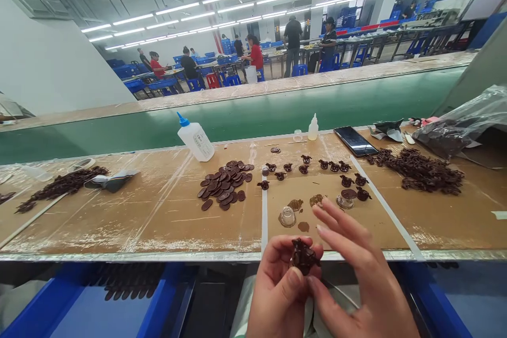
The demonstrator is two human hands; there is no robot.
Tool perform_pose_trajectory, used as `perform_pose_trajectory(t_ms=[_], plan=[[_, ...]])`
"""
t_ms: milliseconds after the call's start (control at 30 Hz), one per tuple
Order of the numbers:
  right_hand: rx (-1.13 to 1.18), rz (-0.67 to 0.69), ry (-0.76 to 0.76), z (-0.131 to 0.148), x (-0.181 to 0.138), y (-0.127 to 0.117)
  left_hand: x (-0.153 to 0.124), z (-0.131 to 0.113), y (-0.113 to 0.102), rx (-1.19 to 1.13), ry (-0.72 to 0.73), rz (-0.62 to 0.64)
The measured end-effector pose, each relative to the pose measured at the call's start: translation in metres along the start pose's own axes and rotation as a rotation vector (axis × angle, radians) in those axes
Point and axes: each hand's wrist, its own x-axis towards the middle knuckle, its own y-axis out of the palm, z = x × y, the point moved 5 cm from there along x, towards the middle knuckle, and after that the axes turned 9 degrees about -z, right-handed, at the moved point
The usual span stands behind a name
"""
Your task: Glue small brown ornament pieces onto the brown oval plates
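My left hand (279, 288) is closed round a small dark brown flower-shaped piece (303, 256), held just below the table's front edge. My right hand (362, 274) touches the same piece with its thumb, while its other fingers stretch out over the cardboard sheet (368, 222). A pile of flat dark brown ovals (225, 185) lies on the table ahead. A row of finished flower pieces (312, 165) sits on the sheet, and a larger heap of them (423, 169) lies to the right. Two small clear caps (287, 216) stand near glue blots.
A glue bottle with a blue tip (196, 139) leans at the back, a smaller bottle (313, 128) and a phone (354, 140) further right. A plastic bag (463, 124) sits far right. Behind runs a green conveyor (253, 111). Blue bins (99, 301) lie under the table. Other people work far behind.
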Motion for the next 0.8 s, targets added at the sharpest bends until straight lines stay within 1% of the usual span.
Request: perform_pose_trajectory(t_ms=[33, 100, 167, 267, 400, 467, 567, 667, 800], plan=[[-0.107, -0.020, -0.105, 0.003, 0.001, 0.001, 0.001, 0.001, 0.001, -0.012, -0.013, 0.000], [-0.246, -0.061, -0.255, 0.007, 0.002, 0.003, 0.003, 0.002, 0.001, -0.032, -0.035, -0.001], [-0.288, -0.084, -0.332, 0.008, 0.004, 0.005, 0.004, 0.003, 0.001, -0.048, -0.053, -0.004], [-0.287, -0.081, -0.395, 0.010, 0.007, 0.006, 0.005, 0.006, 0.001, -0.048, -0.065, -0.005], [-0.287, -0.102, -0.429, 0.012, 0.007, 0.005, 0.006, 0.011, -0.001, -0.027, -0.065, 0.001], [-0.277, -0.133, -0.436, 0.012, 0.006, 0.004, 0.007, 0.014, -0.003, -0.029, -0.058, -0.006], [-0.248, -0.142, -0.432, 0.010, 0.006, 0.004, 0.007, 0.015, -0.003, -0.050, -0.049, -0.020], [-0.237, -0.135, -0.429, 0.009, 0.006, 0.004, 0.006, 0.011, 0.001, -0.071, -0.051, -0.034], [-0.233, -0.159, -0.408, 0.007, 0.008, 0.002, 0.004, 0.007, 0.008, -0.078, -0.093, -0.072]])
